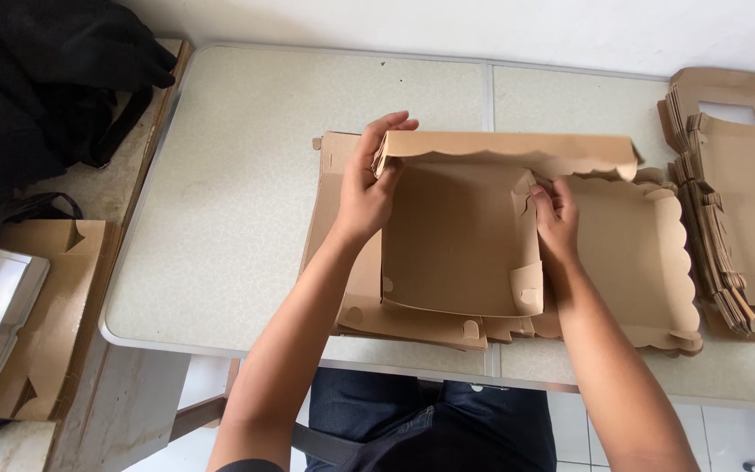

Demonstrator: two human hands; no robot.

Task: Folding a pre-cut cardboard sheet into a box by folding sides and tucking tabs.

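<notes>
A brown cardboard box (456,240) lies half folded on the table, its scalloped far wall standing up. My left hand (364,188) grips the box's left far corner, fingers curled over the top edge. My right hand (557,218) pinches the right side flap near the far corner. Under the box lies a stack of flat scalloped cardboard blanks (640,262).
The pale table (229,210) has its front edge near my lap. Another pile of flat cardboard blanks (736,201) sits at the right edge. A black bag (37,79) and an open brown box (28,306) rest on a lower surface to the left.
</notes>
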